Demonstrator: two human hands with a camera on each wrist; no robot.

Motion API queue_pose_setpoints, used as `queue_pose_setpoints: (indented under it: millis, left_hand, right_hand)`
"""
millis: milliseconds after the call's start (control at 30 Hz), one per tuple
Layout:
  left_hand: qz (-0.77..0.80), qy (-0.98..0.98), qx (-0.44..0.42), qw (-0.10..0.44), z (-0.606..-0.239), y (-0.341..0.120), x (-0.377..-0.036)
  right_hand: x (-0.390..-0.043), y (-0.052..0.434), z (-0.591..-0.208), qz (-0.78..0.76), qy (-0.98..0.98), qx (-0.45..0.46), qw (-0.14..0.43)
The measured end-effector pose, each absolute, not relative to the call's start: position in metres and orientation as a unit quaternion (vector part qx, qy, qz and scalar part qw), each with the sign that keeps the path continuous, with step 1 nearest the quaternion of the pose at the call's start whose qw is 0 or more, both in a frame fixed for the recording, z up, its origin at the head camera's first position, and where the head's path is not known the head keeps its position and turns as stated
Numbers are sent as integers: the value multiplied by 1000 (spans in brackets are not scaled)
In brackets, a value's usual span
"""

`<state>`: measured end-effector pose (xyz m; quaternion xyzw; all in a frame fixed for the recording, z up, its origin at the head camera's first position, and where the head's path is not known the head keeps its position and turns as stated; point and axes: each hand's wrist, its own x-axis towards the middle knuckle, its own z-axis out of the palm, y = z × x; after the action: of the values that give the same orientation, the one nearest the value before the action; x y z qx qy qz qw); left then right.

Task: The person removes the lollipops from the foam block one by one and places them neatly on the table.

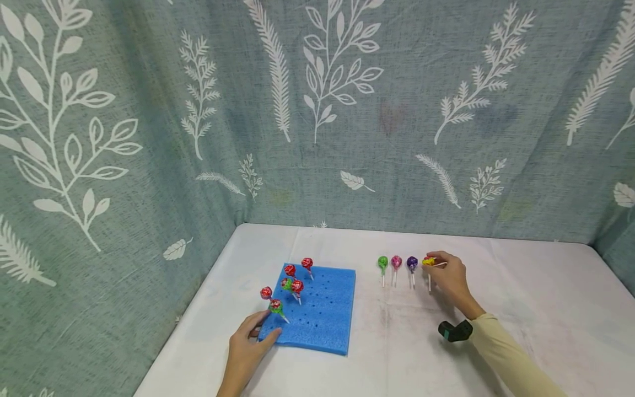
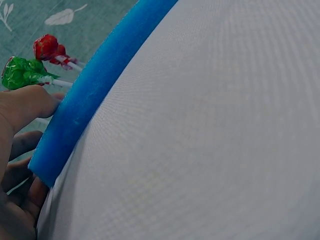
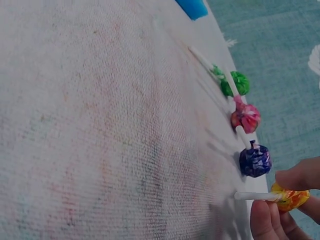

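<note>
My left hand (image 1: 248,342) grips the near left corner of a blue foam board (image 1: 327,325), thumb on top and fingers at its edge. Several wrapped lollipops stand tilted in the board's left part, among them a green one (image 1: 275,306) near the thumb and a red one (image 1: 307,263) at the far edge. On the right, my right hand (image 1: 451,278) pinches a yellow lollipop (image 3: 292,197) by its wrapped head, the white stick (image 3: 252,196) jutting out. Beside it in a row lie a purple lollipop (image 1: 412,263), a pink lollipop (image 1: 396,261) and a green lollipop (image 1: 382,261).
Rows of small holes mark the board's top. A white cloth (image 1: 397,353) covers the table, faintly stained near the right hand. Behind and to the left hangs a grey-green curtain (image 1: 357,198) with white leaf prints. A black device (image 1: 455,331) is on the right wrist.
</note>
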<state>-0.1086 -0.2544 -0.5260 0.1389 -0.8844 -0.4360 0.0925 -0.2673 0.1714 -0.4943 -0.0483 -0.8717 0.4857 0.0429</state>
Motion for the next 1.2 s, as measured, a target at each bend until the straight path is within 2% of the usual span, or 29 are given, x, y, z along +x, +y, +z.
queue_pose_setpoints:
  millis: [800, 1200]
  left_hand:
    - [-438, -883, 138, 95, -527, -253, -108]
    - [-437, -883, 125, 114, -525, -253, -108]
  right_hand:
    - [-283, 173, -513, 459, -885, -79, 24]
    - [-287, 172, -514, 433, -899, -51, 24]
